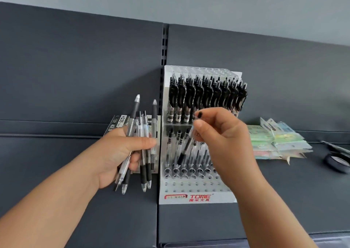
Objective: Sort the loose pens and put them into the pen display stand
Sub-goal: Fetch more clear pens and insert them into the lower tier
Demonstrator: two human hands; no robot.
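A clear tiered pen display stand (pixel 197 191) with a red TOME label stands on a dark shelf. Its upper tier is packed with black-clipped pens (pixel 206 94); the lower tier holds a few pens, and several front holes are bare. My left hand (pixel 117 151) grips a bundle of several clear pens with black grips (pixel 141 134), left of the stand. My right hand (pixel 219 132) pinches one pen (pixel 184 150) by its top end, tilted, its tip down at a hole in the lower tier.
A black pen box marked HQ35 (pixel 118 123) stands behind the bundle against the stand's left side. A stack of pastel packets (pixel 278 143) lies on the shelf to the right, with a dark round object (pixel 336 162) at the far right edge.
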